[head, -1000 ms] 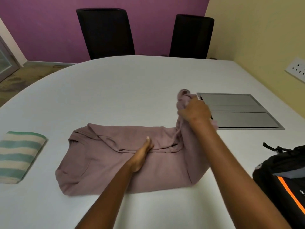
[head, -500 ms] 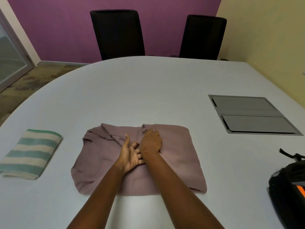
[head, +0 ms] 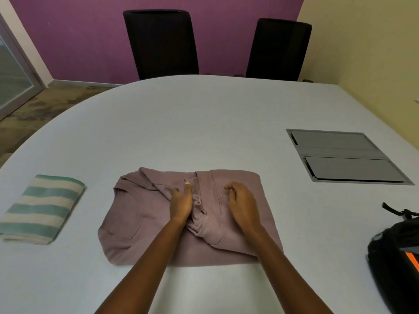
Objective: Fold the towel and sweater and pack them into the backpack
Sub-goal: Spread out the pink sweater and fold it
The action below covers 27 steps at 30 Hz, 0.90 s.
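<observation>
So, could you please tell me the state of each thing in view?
Towel: folded, flat on the table.
Sweater: partly folded, right side laid over the middle.
Backpack: at the table's right edge, mostly out of frame.
Left hand: fingers straight, on the sweater.
Right hand: loosely curled over the sweater, holding nothing.

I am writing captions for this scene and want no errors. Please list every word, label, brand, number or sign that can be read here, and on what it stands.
None: no text can be read in this view.
The sweater, the striped towel, the visible part of the backpack and the grey table panel show no legible letters or numbers.
</observation>
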### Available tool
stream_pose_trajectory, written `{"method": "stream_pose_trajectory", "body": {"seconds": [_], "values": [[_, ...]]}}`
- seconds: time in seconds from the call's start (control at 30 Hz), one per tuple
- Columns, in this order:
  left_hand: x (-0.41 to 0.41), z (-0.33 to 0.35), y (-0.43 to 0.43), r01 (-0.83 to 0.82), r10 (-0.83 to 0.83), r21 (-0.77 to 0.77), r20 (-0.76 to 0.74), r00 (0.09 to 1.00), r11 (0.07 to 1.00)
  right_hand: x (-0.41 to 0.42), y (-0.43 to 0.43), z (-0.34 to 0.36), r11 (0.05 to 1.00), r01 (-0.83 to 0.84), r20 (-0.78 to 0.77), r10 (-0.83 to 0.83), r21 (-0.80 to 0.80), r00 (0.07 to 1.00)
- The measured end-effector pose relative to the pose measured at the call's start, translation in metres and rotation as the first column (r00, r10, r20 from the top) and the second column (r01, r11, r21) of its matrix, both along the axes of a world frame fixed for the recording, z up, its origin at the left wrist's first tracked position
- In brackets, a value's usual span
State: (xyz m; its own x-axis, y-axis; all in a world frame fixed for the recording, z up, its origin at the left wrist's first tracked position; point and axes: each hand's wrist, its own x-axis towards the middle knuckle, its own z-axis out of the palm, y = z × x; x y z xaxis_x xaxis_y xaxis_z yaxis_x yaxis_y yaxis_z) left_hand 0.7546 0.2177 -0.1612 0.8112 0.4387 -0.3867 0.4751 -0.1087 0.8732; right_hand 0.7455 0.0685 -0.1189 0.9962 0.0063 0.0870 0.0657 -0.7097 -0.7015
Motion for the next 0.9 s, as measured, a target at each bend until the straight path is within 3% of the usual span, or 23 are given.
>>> {"method": "stream_pose_trajectory", "body": {"seconds": [0.03, 0.17, 0.23, 0.3, 0.37, 0.4, 0.5, 0.57, 0.67, 0.73, 0.83, 0.9], "values": [[-0.002, 0.005, -0.001, 0.013, -0.017, 0.103, 0.036, 0.999, 0.995, -0.005, -0.004, -0.006, 0.997, -0.049, 0.032, 0.051, -0.065, 0.998], [-0.013, 0.011, -0.007, 0.125, -0.212, 0.36, 0.211, 0.954, 0.924, -0.019, 0.004, -0.026, 0.883, -0.331, -0.203, 0.276, -0.333, 0.94], [-0.018, 0.002, -0.008, 0.231, -0.366, 0.484, 0.204, 0.908, 0.844, -0.029, 0.012, -0.03, 0.826, -0.401, -0.272, 0.311, -0.397, 0.911], [-0.023, -0.005, -0.007, 0.317, -0.483, 0.609, 0.126, 0.866, 0.728, -0.034, 0.02, -0.037, 0.789, -0.418, -0.28, 0.32, -0.45, 0.905], [-0.028, -0.016, -0.001, 0.353, -0.531, 0.726, 0.019, 0.847, 0.59, -0.039, 0.025, -0.047, 0.719, -0.421, -0.338, 0.268, -0.553, 0.902], [-0.031, -0.02, 0.004, 0.381, -0.529, 0.749, -0.048, 0.847, 0.542, -0.04, 0.027, -0.055, 0.727, -0.403, -0.329, 0.253, -0.556, 0.91], [-0.036, -0.034, 0.015, 0.522, -0.478, 0.687, -0.28, 0.832, 0.505, -0.042, 0.027, -0.063, 0.713, -0.395, -0.327, 0.241, -0.579, 0.914], [-0.036, -0.034, 0.017, 0.56, -0.478, 0.648, -0.324, 0.817, 0.517, -0.04, 0.022, -0.051, 0.739, -0.399, -0.276, 0.291, -0.544, 0.916], [-0.033, -0.025, 0.014, 0.554, -0.477, 0.672, -0.325, 0.816, 0.491, -0.035, 0.012, -0.045, 0.868, -0.395, -0.217, 0.341, -0.3, 0.915], [-0.033, -0.018, 0.012, 0.515, -0.453, 0.694, -0.295, 0.841, 0.504, -0.032, -0.004, -0.042, 0.954, -0.238, -0.097, 0.224, -0.183, 0.97], [-0.038, -0.008, 0.003, 0.428, -0.422, 0.723, -0.206, 0.883, 0.542, -0.022, -0.034, -0.044, 0.991, 0.006, -0.006, -0.007, -0.131, 1.0], [-0.041, -0.002, -0.005, 0.39, -0.432, 0.739, -0.148, 0.89, 0.55, -0.016, -0.052, -0.038, 0.986, 0.14, -0.073, -0.147, -0.094, 0.986]]}}
